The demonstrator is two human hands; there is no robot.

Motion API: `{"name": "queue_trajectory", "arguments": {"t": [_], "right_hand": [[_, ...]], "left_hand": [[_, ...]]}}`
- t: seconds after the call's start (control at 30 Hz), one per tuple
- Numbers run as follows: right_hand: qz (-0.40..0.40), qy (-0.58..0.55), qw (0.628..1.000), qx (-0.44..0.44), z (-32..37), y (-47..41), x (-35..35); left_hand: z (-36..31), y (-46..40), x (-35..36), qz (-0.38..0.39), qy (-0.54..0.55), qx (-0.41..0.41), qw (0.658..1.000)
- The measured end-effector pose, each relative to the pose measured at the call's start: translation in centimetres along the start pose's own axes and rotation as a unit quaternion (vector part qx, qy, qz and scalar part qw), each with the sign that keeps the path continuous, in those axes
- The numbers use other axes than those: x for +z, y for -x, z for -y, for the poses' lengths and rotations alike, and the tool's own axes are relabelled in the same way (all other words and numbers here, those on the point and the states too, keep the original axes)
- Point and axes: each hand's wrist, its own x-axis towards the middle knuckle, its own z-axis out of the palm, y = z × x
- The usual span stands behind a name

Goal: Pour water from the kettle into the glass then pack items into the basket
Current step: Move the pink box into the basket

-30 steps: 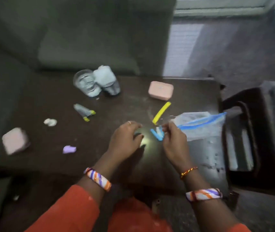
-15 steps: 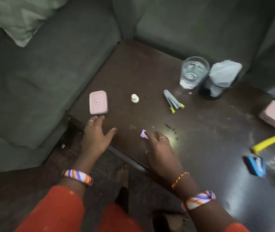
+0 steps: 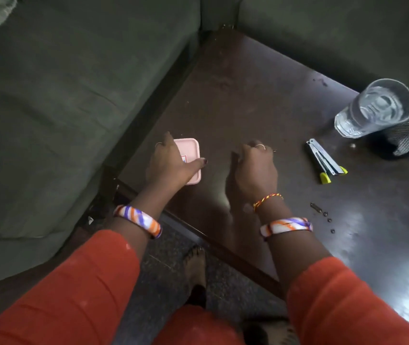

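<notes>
Left grip (image 3: 171, 165) on pink case (image 3: 191, 150) — right grip (image 3: 255, 168) curled, perhaps pinching.

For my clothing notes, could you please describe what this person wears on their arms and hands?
Both arms have orange-red sleeves. Each wrist has a white, orange and purple striped band. The right hand adds a red-and-yellow thread bracelet and a ring; the left hand shows a ring and dark nail polish.

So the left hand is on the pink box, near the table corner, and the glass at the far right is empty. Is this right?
Not quite. The head view shows the glass holds water; it is not empty. The rest stands: the left hand is on the pink box near the corner of the table, and the glass stands at the far right.
</notes>
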Motion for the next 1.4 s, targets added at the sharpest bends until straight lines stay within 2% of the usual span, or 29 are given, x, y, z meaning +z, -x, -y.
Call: {"name": "queue_trajectory", "arguments": {"t": [0.17, 0.3, 0.37, 0.47, 0.53, 0.6, 0.77, 0.93, 1.03, 1.2, 1.3, 1.4], "right_hand": [[-0.119, -0.165, 0.979, -0.016, -2.1, 2.5, -1.8], [-0.176, -0.265, 0.936, 0.149, -5.2, 5.8, -3.7], [-0.139, -0.212, 0.954, 0.159, -6.4, 7.6, -3.8], [-0.018, -0.065, 0.992, 0.104, -7.1, 9.5, -3.5], [0.044, 0.012, 0.995, 0.089, -7.4, 10.1, -3.0], [0.056, 0.04, 0.994, 0.084, -7.9, 10.5, -2.5], [-0.038, 0.037, 0.993, 0.102, -11.0, 11.5, -2.2], [-0.124, 0.026, 0.973, 0.194, -17.8, 12.7, -4.6], [-0.135, 0.038, 0.967, 0.213, -21.2, 13.7, -5.9], [-0.102, 0.036, 0.978, 0.176, -23.8, 14.6, -6.7], [-0.166, -0.048, 0.978, 0.116, -24.2, 14.9, -6.9], [-0.3, -0.188, 0.931, 0.092, -24.3, 15.9, -7.9]], "left_hand": [[-0.4, 2.4, 0.5, 0.039, 0.023, 0.046, 0.998], [-1.2, 5.6, 1.7, 0.114, 0.098, 0.043, 0.988], [-1.6, 6.8, 2.5, 0.122, 0.105, 0.043, 0.986], [-2.2, 8.0, 3.6, 0.115, 0.09, 0.049, 0.988], [-2.8, 8.7, 4.2, 0.107, 0.07, 0.056, 0.99], [-3.4, 9.3, 4.7, 0.1, 0.049, 0.064, 0.992], [-5.3, 11.1, 6.3, 0.089, 0.007, 0.092, 0.992], [-7.9, 14.4, 9.0, 0.114, -0.018, 0.134, 0.984], [-9.4, 16.5, 11.0, 0.13, -0.027, 0.145, 0.98], [-11.8, 18.9, 13.7, 0.142, -0.032, 0.151, 0.978], [-12.8, 19.9, 14.7, 0.139, -0.044, 0.169, 0.975], [-13.3, 20.3, 15.3, 0.133, -0.054, 0.186, 0.972]]}}
